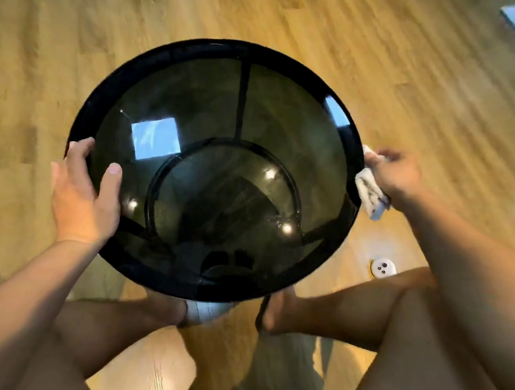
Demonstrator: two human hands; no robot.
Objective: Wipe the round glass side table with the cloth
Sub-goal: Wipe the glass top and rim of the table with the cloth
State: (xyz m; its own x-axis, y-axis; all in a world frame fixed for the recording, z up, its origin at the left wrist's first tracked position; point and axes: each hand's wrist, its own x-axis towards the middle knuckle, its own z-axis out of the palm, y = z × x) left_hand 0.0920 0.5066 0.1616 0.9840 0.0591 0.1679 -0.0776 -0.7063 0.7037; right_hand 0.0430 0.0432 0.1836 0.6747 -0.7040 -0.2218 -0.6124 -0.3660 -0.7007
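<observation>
Standing on a wooden floor (381, 66) between the person's feet: round glass side table (214, 100), dark tinted top in a black rim, lower ring shelf visible through the glass.
Left hand (82, 194): gripped the rim's left edge, thumb lying on the glass, fingers curled outside.
Right hand (395, 174): closed around a bunched white cloth (369, 187), pressed at the rim's right edge, off the glass itself.
Progress, judged: top showed glare only, no clear wipe marks or dirt; extent of wiping could not be told.
Clearance: open floor all round; small white round object (383, 267) near the right leg.
</observation>
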